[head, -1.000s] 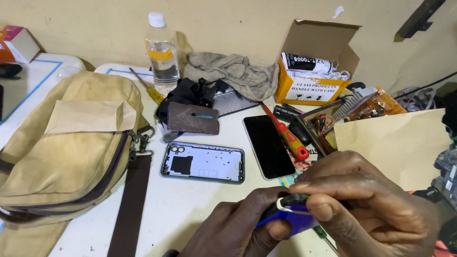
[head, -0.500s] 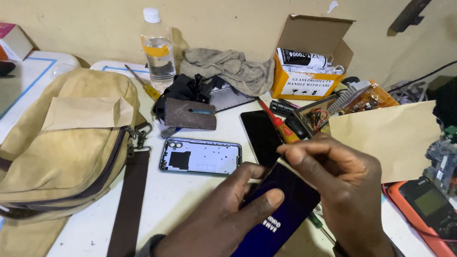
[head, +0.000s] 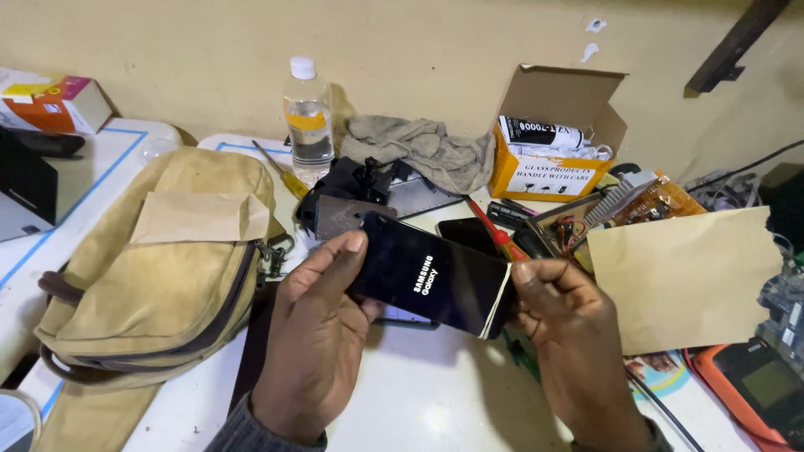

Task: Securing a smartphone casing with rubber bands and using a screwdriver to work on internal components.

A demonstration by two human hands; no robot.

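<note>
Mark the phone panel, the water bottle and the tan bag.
phone panel (head: pixel 427 280), head view, middle of the dark face
water bottle (head: pixel 308 125), head view, its label band
tan bag (head: pixel 159 276), head view, front pocket

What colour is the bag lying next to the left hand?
The bag is tan, with a dark brown strap; the head view shows it.

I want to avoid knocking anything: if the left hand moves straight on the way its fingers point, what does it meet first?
Probably the dark pouch just beyond the phone that the left hand holds; depth is unclear.
</note>
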